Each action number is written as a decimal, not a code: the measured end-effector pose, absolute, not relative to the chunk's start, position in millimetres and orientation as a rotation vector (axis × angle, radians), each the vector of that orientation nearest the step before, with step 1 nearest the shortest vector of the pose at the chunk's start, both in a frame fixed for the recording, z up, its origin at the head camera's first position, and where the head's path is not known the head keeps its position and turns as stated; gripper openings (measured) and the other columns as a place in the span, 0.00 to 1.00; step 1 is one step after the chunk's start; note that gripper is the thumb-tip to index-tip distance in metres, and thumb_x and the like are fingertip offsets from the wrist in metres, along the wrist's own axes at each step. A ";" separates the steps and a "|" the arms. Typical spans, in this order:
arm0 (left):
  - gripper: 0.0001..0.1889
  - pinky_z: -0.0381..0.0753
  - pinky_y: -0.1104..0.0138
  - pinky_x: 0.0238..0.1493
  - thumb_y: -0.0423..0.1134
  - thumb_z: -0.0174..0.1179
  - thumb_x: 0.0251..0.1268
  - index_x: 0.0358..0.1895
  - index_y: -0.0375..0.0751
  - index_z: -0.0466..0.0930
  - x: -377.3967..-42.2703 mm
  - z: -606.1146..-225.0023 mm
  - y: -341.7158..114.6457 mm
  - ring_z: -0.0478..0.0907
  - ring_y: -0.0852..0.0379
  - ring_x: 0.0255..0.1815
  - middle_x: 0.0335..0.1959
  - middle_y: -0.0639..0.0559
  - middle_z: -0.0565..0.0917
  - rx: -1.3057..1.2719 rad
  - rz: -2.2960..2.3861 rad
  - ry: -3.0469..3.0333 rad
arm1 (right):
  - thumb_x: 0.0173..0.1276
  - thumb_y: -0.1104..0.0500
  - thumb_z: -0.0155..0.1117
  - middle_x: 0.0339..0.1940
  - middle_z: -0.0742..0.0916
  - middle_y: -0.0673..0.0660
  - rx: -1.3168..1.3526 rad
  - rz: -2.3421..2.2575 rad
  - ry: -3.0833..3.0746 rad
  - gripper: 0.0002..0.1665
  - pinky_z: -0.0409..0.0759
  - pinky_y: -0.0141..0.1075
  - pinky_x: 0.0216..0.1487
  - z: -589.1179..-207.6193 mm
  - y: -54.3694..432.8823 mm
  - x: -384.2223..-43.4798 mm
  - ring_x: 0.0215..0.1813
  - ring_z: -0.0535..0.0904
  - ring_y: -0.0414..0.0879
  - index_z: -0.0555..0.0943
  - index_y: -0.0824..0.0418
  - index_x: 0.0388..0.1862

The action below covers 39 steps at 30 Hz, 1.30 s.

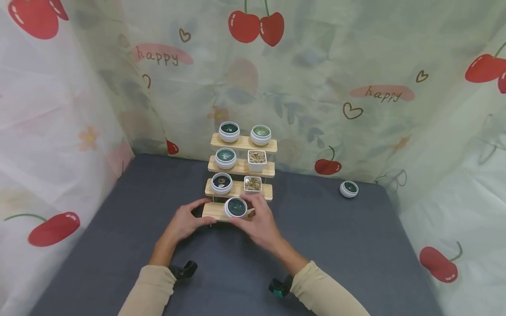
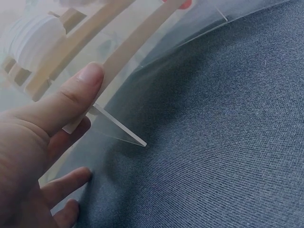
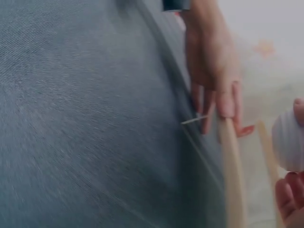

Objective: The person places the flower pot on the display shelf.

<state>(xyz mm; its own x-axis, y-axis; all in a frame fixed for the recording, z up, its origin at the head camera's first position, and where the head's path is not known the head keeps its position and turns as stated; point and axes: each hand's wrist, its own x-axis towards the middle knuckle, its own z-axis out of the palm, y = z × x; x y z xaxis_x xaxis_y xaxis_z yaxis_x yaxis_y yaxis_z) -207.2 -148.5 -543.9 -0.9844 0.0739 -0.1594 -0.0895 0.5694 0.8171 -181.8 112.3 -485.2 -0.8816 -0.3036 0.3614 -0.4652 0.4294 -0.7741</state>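
Observation:
A wooden tiered stand [image 1: 213, 211] with clear side supports rises in steps at the middle of the table. My left hand [image 1: 186, 221] pinches the left end of its lowest board; in the left wrist view the thumb [image 2: 78, 88] lies along the board's front edge, other fingers below. My right hand [image 1: 258, 224] grips a round white bowl [image 1: 236, 207] with dark green contents between thumb and fingers, over the right part of that board. In the right wrist view this white bowl [image 3: 287, 142] shows ribbed sides, cut off by the frame edge.
Higher boards carry round white bowls [image 1: 225, 158] on the left, square white dishes [image 1: 257, 161] of grainy brown bits and a light green bowl [image 1: 261, 134] on the right. Another round bowl [image 1: 349, 189] stands alone at the back right of the dark table. Printed curtains [image 1: 300, 87] surround the table.

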 end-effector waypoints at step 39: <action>0.43 0.66 0.41 0.73 0.64 0.77 0.48 0.70 0.54 0.76 -205.0 -541.2 -148.2 0.74 0.42 0.69 0.70 0.43 0.78 -0.011 1.417 2.619 | 0.57 0.53 0.82 0.56 0.78 0.57 0.505 1.500 -2.554 0.40 0.84 0.41 0.49 -521.0 60.5 -190.7 0.49 0.78 0.44 0.75 0.58 0.66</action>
